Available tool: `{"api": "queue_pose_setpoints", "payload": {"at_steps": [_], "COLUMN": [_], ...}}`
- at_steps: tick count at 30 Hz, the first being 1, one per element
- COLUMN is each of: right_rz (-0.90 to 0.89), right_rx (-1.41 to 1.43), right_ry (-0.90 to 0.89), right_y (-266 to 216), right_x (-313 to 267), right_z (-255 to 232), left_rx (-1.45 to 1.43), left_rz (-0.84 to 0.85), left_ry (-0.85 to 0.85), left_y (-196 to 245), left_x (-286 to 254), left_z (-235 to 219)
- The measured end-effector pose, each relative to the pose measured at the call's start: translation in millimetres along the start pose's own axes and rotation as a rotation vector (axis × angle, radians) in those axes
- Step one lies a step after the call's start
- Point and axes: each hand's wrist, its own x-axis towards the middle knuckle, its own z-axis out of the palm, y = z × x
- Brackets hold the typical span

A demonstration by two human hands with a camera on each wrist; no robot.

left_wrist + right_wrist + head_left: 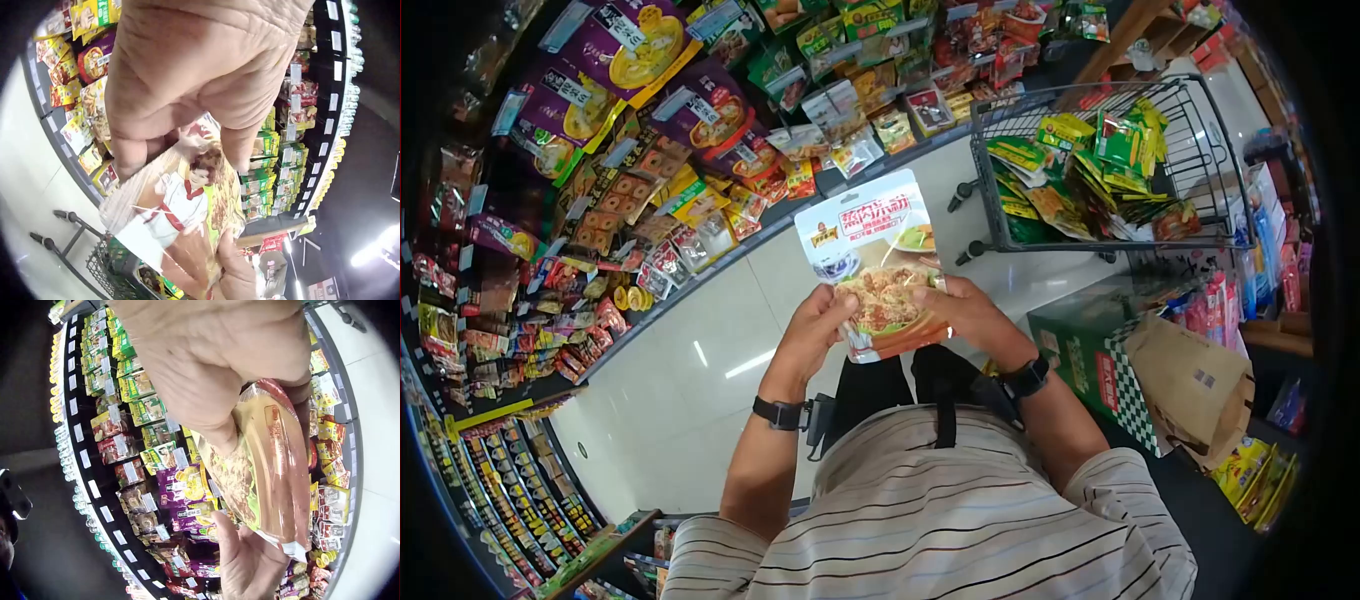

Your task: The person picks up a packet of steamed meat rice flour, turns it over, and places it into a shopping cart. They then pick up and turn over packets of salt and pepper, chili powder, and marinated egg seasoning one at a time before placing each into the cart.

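Note:
Both hands hold up a white pouch of seasoning mix (880, 265) in front of the body, its front printed with red characters and a dish of food. My left hand (808, 330) grips the lower left side, thumb on the front. On the opposite side my right hand (972, 318) pinches the edge, its thumb also across the front. In the left wrist view, the pouch (187, 206) shows a printed figure in white with a red scarf. From the right wrist, the pouch (269, 469) shows its bottom fold bulging; the fingers behind it are mostly hidden.
A shopping cart (1100, 170) holding green and yellow packets stands ahead to the right. Shelves of packets (700, 120) curve along the left and front. A brown paper bag (1190, 380) sits by a green box (1080, 360) at the right. Pale tiled floor (690, 360) lies between.

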Motion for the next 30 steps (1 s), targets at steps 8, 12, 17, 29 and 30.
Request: {"api": "queue_pose_setpoints", "payload": {"at_steps": [8, 12, 17, 29, 30], "right_rz": [0.017, 0.037, 0.009, 0.056, 0.060], "right_rx": [-0.085, 0.037, 0.108, 0.244, 0.255], "right_ry": [0.198, 0.305, 0.355, 0.428, 0.431], "right_y": [-6, -24, -22, 3, 10], "right_x": [67, 115, 165, 257, 265], "right_z": [-5, 1, 2, -57, -66], "left_rx": [0.029, 0.120, 0.169, 0.167, 0.155], "left_rz": [0.159, 0.154, 0.085, 0.017, 0.013], "left_ry": [0.012, 0.037, 0.112, 0.105, 0.103], "left_y": [17, 31, 68, 61, 55], "left_x": [59, 92, 126, 225, 235], "left_z": [-17, -45, -75, -112, -113]}}
